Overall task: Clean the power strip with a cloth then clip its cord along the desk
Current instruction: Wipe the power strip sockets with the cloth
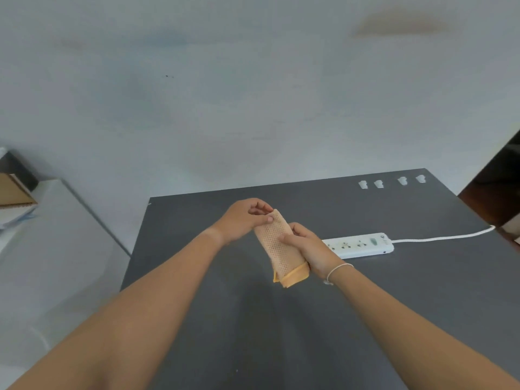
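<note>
A folded orange mesh cloth is held above the dark grey desk. My right hand grips its lower half, fingers wrapped round it. My left hand pinches the cloth's top edge between thumb and fingers. A white power strip lies flat on the desk just right of my right hand, its left end hidden behind that hand. Its white cord runs right to the desk's edge. Several white cord clips sit in a row near the desk's far right edge.
A light wall rises behind the desk. At the left stands a white surface with a cardboard box and papers on it. A dark brown piece of furniture is at the far right.
</note>
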Tool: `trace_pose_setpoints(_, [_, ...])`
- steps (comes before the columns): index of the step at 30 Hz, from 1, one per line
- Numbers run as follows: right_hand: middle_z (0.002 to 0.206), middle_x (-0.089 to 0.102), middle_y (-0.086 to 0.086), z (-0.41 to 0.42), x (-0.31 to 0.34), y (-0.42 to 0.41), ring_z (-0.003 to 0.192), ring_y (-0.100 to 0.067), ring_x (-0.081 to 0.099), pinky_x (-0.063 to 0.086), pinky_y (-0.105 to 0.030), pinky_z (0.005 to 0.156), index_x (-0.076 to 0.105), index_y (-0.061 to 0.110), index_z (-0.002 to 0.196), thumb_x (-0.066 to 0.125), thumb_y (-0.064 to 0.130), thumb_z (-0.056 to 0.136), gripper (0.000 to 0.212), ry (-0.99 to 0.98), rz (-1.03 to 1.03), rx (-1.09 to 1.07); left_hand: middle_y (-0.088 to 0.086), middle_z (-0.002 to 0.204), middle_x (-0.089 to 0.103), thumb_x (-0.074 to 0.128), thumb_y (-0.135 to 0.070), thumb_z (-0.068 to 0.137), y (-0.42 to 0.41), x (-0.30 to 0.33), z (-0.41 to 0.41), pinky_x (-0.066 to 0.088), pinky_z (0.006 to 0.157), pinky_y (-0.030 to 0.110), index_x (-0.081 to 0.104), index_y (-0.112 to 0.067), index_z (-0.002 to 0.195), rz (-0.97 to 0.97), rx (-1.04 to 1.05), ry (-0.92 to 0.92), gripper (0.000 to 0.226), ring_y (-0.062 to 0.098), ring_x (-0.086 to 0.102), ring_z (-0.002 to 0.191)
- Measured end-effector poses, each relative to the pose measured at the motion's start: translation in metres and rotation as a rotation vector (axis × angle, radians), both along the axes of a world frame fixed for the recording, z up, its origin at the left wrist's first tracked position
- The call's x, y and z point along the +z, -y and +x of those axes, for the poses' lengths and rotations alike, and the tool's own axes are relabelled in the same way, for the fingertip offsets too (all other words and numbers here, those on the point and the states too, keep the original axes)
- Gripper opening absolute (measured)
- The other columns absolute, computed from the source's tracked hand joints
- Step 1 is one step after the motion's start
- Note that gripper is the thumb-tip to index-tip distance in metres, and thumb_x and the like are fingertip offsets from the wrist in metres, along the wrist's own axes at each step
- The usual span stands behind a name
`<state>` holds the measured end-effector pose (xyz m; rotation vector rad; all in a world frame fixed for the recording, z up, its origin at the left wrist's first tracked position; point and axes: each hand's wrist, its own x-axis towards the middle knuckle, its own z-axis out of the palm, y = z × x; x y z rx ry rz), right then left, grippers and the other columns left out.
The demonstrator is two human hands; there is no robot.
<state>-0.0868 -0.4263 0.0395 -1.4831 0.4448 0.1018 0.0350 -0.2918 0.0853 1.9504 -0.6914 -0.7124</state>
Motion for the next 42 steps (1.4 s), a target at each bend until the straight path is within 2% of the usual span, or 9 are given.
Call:
trace_pose_setpoints(4, [0.100,0.062,-0.001,-0.008,-0.006,0.043,0.095,-0.023,0.058,0.045,-0.039,0.083,0.057,0.025,0.095,0.056,0.028,0.087,0.008,-0.014,0.010,0.014,-0.001,0.090,0.064,0.065,-0.013,0.085,0.042,-0.005,-0.007,0.044,0.081,0.019,0.063,-0.014,0.101,0.001,0.031,-0.019,0.016,0.008,0.059,0.086])
trace_pose_setpoints(8, [0.111,0.064,-0.002,-0.012,-0.002,0.050,0.096,-0.025,0.062,0.052,-0.038,0.080,0.057,0.034,0.113,0.059,0.028,0.086,0.027,-0.002,-0.019,-0.006,-0.003,0.090,0.064,0.064,-0.015,0.085,0.044,-0.015,-0.010,0.044,0.080,0.017,0.063,-0.017,0.099,0.019,0.075,-0.042,0.013,0.009,0.059,0.088])
trace_pose_setpoints(10, [0.116,0.063,-0.003,-0.018,-0.014,0.126,0.097,-0.024,0.062,0.053,-0.035,0.079,0.056,0.035,0.119,0.060,0.025,0.087,0.033,-0.055,-0.019,0.142,-0.003,0.093,0.065,0.064,-0.016,0.086,0.108,-0.039,-0.031,0.044,0.082,0.019,0.063,-0.018,0.099,0.034,0.180,-0.121,0.013,0.010,0.060,0.091])
trace_pose_setpoints(13, [0.119,0.062,0.001,-0.015,-0.015,0.133,0.103,-0.022,0.060,0.051,-0.032,0.083,0.057,0.033,0.121,0.057,0.019,0.088,0.036,-0.042,-0.146,0.185,-0.001,0.106,0.066,0.063,-0.019,0.087,0.104,-0.044,-0.035,0.043,0.091,0.022,0.063,-0.018,0.107,0.038,0.218,-0.131,0.020,0.012,0.059,0.103])
trace_pose_setpoints(17, [0.126,0.060,0.004,-0.001,-0.013,0.149,0.112,-0.018,0.055,0.044,-0.026,0.088,0.055,0.030,0.126,0.046,0.009,0.088,0.044,0.005,-0.510,0.280,-0.004,0.118,0.061,0.060,-0.023,0.088,0.095,-0.060,-0.037,0.040,0.097,0.025,0.058,-0.023,0.120,0.154,0.272,-0.061,0.032,0.012,0.054,0.116])
trace_pose_setpoints(22, [0.116,0.064,-0.002,0.017,-0.019,0.154,0.102,-0.023,0.057,0.041,-0.030,0.074,0.050,0.034,0.129,0.038,0.015,0.090,0.044,0.051,-1.048,0.474,-0.001,0.144,0.040,0.064,-0.027,0.083,0.066,-0.094,-0.050,0.032,0.110,0.032,0.041,-0.025,0.138,0.451,0.173,0.144,0.060,0.023,0.037,0.134])
trace_pose_setpoints(29, [0.113,0.059,-0.009,0.032,-0.042,0.111,0.084,-0.036,0.063,0.044,-0.037,0.075,0.049,0.025,0.129,0.042,0.010,0.089,0.043,0.177,-1.429,0.605,-0.005,0.149,0.031,0.070,-0.033,0.077,0.051,-0.115,-0.046,0.032,0.111,0.035,0.028,-0.023,0.145,0.567,0.022,0.211,0.080,0.024,0.032,0.133])
trace_pose_setpoints(34, [0.109,0.062,-0.013,0.027,-0.067,0.088,0.075,-0.036,0.065,0.048,-0.042,0.077,0.053,0.020,0.123,0.046,0.003,0.083,0.045,0.207,-1.470,0.641,-0.007,0.140,0.045,0.068,-0.033,0.080,0.045,-0.130,-0.043,0.036,0.106,0.033,0.037,-0.024,0.141,0.515,0.020,0.276,0.069,0.024,0.041,0.125])
trace_pose_setpoints(42, [0.136,0.045,-0.009,0.019,-0.059,0.077,0.096,-0.035,0.058,0.039,-0.034,0.070,0.041,0.029,0.137,0.040,0.003,0.088,0.056,-0.017,-1.357,0.664,-0.009,0.138,0.049,0.067,-0.038,0.079,0.040,-0.136,-0.038,0.038,0.105,0.035,0.043,-0.027,0.137,0.473,0.012,0.331,0.064,0.022,0.042,0.123])
